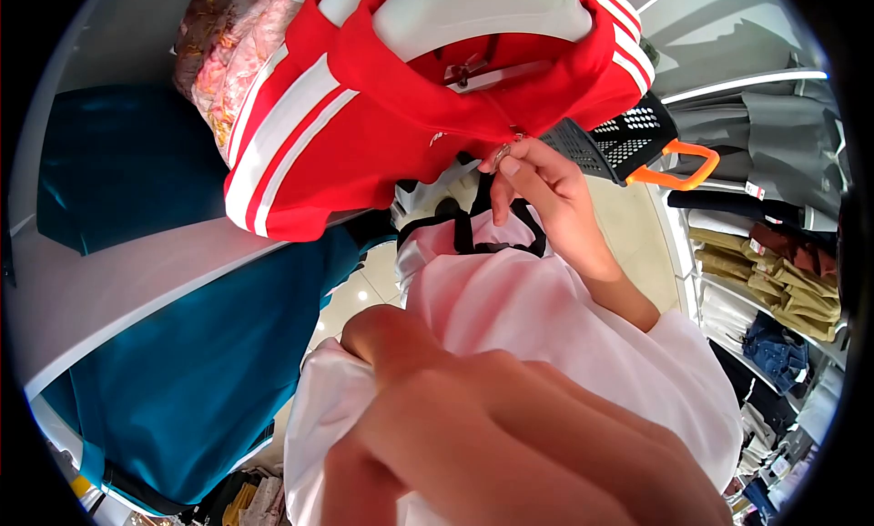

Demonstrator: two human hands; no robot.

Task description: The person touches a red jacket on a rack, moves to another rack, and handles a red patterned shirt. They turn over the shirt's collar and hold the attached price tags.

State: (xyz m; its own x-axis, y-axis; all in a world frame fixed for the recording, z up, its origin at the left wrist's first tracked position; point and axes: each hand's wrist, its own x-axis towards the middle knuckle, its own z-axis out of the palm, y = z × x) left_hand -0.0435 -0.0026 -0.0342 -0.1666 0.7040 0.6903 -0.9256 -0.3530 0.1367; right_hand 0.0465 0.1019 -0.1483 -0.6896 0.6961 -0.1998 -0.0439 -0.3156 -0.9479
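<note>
My right hand (pixel 546 194) pinches a small metal zipper pull at the front hem of a red jacket (pixel 364 135) with white stripes. The jacket hangs on a white form, its neck opening toward me. Very close to the camera, my left hand (pixel 482 435) is large and blurred, raised over my white shirt (pixel 510 298). Its fingers stretch toward the lower right with the thumb apart, and their tips run out of view. Nothing shows in it.
Teal garments (pixel 209 371) hang at the left beside a white shelf edge (pixel 137 298). A pink floral garment (pixel 241 62) is behind the jacket. A black basket (pixel 628 139) with an orange handle (pixel 692 166) stands at the right. Folded clothes (pixel 774 271) fill shelves at far right.
</note>
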